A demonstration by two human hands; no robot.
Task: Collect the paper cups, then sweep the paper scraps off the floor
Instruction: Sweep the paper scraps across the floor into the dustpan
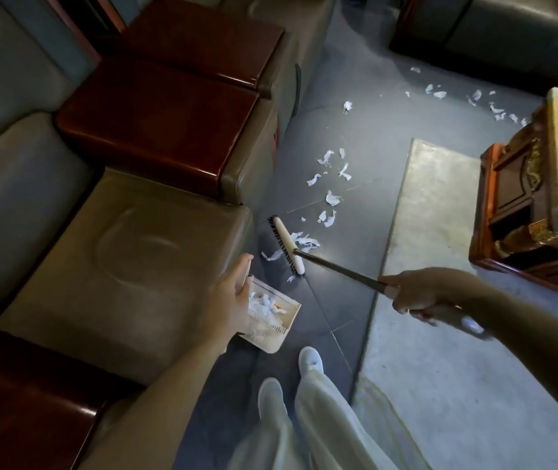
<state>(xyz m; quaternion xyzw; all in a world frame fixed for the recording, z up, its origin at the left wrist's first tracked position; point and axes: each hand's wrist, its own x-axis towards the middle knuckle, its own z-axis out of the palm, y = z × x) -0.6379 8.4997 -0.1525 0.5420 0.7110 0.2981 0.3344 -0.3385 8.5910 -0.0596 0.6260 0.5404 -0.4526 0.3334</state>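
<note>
- head view: sweeping is the step in hand.
- right hand (pixel 416 295), at 4 o'clock: grip closed round the dark handle of a cream-backed, black-bristled broom (pixel 287 244).
- left hand (pixel 233 293): grip curled on a cream plastic dustpan (pixel 271 344) holding scraps, at 7 o'clock of the broom head.
- torn white paper scraps (pixel 331 198) trail across the dark tiled floor (pixel 338 300) toward 1 o'clock.
- next, probably: draw the nearest scraps toward 7 o'clock into the pan.

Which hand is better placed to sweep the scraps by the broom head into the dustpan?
Right. The right hand grips the broom, bristles beside the scraps; the left hand holds the dustpan.
</note>
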